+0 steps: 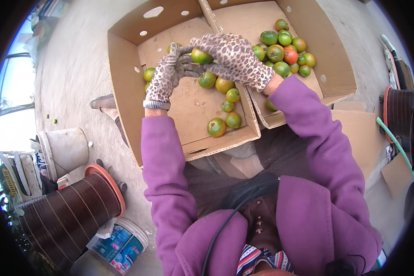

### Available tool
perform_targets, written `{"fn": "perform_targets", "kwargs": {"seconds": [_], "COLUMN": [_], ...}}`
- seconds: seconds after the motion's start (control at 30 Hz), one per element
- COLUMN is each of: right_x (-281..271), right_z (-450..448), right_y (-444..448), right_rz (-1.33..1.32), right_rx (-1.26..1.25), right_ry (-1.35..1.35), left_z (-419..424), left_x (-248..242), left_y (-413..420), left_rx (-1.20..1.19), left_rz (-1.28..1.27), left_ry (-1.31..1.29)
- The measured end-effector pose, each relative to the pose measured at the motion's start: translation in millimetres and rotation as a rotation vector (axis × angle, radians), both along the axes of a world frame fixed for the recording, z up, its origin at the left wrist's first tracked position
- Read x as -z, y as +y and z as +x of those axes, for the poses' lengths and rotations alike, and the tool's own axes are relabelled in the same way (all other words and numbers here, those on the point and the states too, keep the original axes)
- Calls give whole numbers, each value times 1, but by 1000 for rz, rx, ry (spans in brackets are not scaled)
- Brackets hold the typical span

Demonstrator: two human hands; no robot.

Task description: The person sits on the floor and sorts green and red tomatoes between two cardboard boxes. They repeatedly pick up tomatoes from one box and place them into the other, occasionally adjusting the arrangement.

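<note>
A green tomato with a yellowish underside sits between my two gloved hands, above the left cardboard box. My left hand, in a leopard-print glove with grey palm and fingers, has its fingers against the tomato's left and lower side. From the right, my right hand, in a matching glove, curls round the same tomato. Below it lie several green and orange-tinged tomatoes along the box's right side. More green tomatoes rest near the left wall, partly hidden by my left hand.
The adjoining right cardboard box holds a cluster of green tomatoes and one red tomato. On the concrete floor are a white bucket, a brown ribbed drum, a printed tub and flat cardboard.
</note>
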State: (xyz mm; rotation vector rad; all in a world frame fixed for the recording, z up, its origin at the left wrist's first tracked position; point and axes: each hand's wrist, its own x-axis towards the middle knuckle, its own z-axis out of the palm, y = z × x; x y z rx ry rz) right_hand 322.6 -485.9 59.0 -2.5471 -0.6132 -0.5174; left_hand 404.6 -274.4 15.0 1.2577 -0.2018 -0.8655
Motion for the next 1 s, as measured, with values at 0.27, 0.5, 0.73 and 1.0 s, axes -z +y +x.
{"fn": "perform_targets", "kwargs": {"seconds": [0.27, 0.5, 0.73, 1.0], "right_x": [63, 100, 96, 86], "right_z": [40, 40, 43, 51], "right_y": [-78, -92, -85, -89], "right_rz": [91, -102, -174, -116], "right_rx": [413, 427, 472, 440], "right_ry": [-60, 166, 255, 148], "left_z": [16, 1, 0, 5], "left_x": [21, 55, 71, 88], "left_y": [72, 79, 70, 70], "left_rx": [-926, -517, -103, -113], "left_rz": [1209, 1614, 1855, 1916], "left_ry": [-595, -495, -607, -558]}}
